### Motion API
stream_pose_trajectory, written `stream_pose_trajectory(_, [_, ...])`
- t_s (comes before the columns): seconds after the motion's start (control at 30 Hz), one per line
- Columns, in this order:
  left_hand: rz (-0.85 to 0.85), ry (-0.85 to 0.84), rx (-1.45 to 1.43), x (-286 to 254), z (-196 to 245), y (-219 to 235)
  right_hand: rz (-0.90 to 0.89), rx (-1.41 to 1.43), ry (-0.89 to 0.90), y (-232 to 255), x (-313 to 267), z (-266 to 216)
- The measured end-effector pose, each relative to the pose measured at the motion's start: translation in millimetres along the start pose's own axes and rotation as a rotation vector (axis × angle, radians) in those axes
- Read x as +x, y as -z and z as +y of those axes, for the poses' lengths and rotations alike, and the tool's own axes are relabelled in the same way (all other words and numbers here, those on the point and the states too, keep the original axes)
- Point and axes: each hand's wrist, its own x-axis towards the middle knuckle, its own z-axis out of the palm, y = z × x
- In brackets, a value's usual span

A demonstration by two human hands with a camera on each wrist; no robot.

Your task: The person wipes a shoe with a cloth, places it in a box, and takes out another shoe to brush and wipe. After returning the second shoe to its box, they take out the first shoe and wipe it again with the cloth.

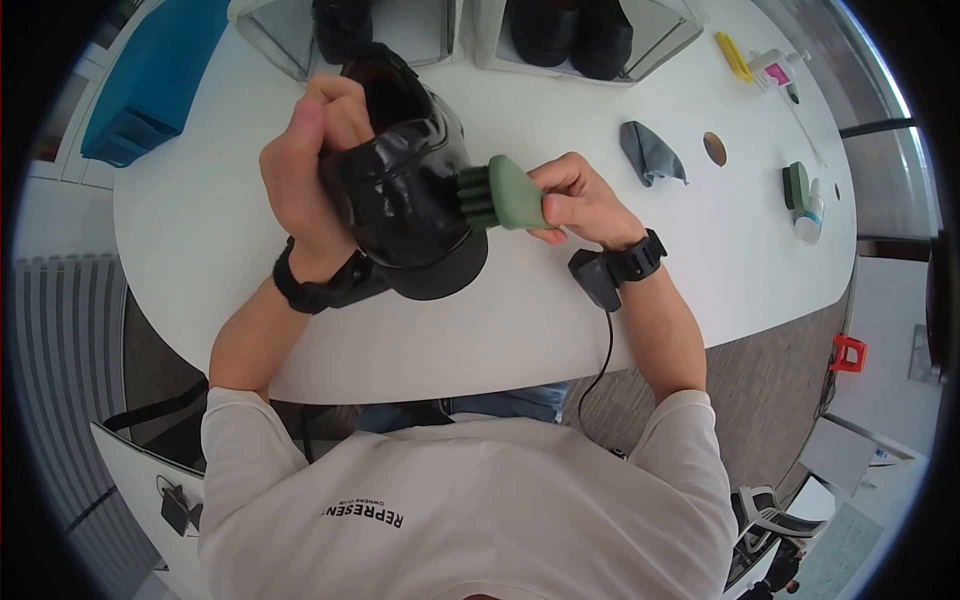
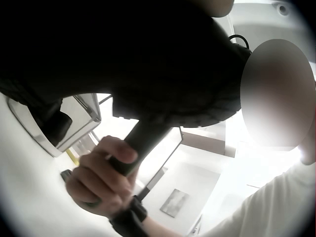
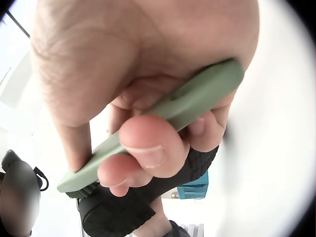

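A glossy black shoe (image 1: 400, 200) is held up over the white table by the left hand (image 1: 315, 165), whose fingers grip its opening edge. The right hand (image 1: 580, 200) pinches a green brush (image 1: 517, 195), its dark green bristles against the shoe's side. In the right wrist view, fingers and thumb of the right hand (image 3: 148, 143) curl round the brush handle (image 3: 197, 98), and the ridged sole of the shoe (image 3: 116, 212) shows beyond. The left wrist view has the dark shoe (image 2: 148, 64) overhead and the right hand (image 2: 103, 177) below it.
Clear-sided boxes (image 1: 590, 72) with black shoes stand at the back. A teal case (image 1: 155, 85) lies at the left. Towards the right are a grey cloth (image 1: 652, 153), a yellow tool (image 1: 733, 56), a white bottle (image 1: 775, 70), another green brush (image 1: 795, 187) and a small bottle (image 1: 810, 220).
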Motion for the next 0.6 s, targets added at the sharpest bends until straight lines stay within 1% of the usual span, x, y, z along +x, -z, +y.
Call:
stream_pose_trajectory(0.07, [-0.029,0.061,0.104,5,13,-9,0.017,0.01,0.013,-1,-1,2])
stream_pose_trajectory(0.1, [-0.031,0.062,0.103,7,20,-13,0.03,0.013,0.0,0,-1,1])
stream_pose_trajectory(0.17, [0.101,0.302,0.055,8,32,-20,0.044,0.013,-0.008,0,0,1])
stream_pose_trajectory(0.27, [0.126,0.304,0.072,6,32,-18,0.05,-0.006,-0.002,-7,3,5])
stream_pose_trajectory(0.3, [0.127,0.299,0.074,3,30,-13,0.076,-0.008,-0.006,-9,4,7])
stream_pose_trajectory(0.37, [0.142,0.388,-0.25,-4,17,0,0.101,-0.014,-0.002,-9,7,13])
stream_pose_trajectory(0.4, [0.14,0.384,-0.248,-8,10,7,0.165,-0.01,-0.033,-9,9,19])
stream_pose_trajectory(0.43, [0.104,0.406,-0.389,-12,2,12,0.23,-0.004,-0.066,-9,9,21])
stream_pose_trajectory(0.47, [0.066,0.427,-0.533,-14,-3,15,0.231,-0.005,-0.062,-9,8,20])
stream_pose_trajectory(0.57, [0.029,0.407,-0.563,-16,-11,14,0.176,-0.035,-0.075,-12,6,11])
stream_pose_trajectory(0.6, [0.032,0.404,-0.56,-16,-20,16,0.13,-0.092,-0.071,-14,5,5])
